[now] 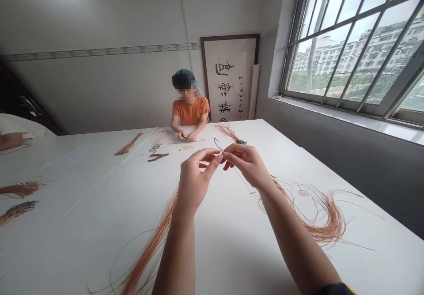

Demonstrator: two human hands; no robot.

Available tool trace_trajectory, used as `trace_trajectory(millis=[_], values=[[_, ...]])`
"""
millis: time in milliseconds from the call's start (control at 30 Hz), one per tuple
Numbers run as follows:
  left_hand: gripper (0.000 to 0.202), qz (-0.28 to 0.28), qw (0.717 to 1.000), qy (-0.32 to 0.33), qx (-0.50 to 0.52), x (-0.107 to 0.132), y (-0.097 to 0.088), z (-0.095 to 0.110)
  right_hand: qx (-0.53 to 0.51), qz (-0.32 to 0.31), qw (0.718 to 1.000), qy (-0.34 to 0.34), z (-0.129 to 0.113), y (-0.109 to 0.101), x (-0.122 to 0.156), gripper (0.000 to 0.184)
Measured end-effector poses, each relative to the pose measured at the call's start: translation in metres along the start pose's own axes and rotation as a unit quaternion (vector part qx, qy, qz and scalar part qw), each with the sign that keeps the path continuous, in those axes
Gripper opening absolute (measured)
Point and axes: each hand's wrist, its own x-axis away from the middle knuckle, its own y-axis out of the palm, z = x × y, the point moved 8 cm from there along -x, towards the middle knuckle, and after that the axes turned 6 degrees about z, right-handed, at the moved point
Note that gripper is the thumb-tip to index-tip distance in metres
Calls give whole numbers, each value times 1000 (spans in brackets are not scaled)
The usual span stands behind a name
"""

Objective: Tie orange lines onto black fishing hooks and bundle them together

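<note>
Above the white table, my left hand point(196, 178) and my right hand point(247, 164) meet fingertip to fingertip, both pinched on a thin wire. The wire's dark hooked end point(216, 142) curls up above my fingers, and a fine tail seems to hang below my right hand. What lies right between the fingertips is too small to make out. A bundle of copper-coloured wires point(150, 246) runs beside and partly behind my left forearm. Another bundle, curved into a loop point(333, 224), lies to the right and passes behind my right forearm.
Across the table point(82, 224) sits a person in an orange top point(190, 111), hands on small work. Red-handled pliers point(158, 156) and small yellowish pieces point(186, 148) lie nearby. More wire bundles point(20, 190) are at the left. Another person's arm point(11, 140) rests at the far left.
</note>
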Motion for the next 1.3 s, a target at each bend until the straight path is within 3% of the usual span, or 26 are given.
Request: trace_trajectory(millis=[100,167,533,967,1300], values=[[35,58,998,18,-1,-1,-8,-1,7,11,1000,-6,-1,7,5,27],[31,69,997,20,2,-1,-10,-3,20,19,1000,-7,1,9,9,25],[25,38,997,11,63,2,-6,2,90,34,995,-20,-10,11,25,20],[17,-20,979,-3,202,7,-1,6,-60,6,998,23,-18,11,35,24],[16,17,976,27,215,11,-2,16,-69,36,997,-7,-33,9,44,17]])
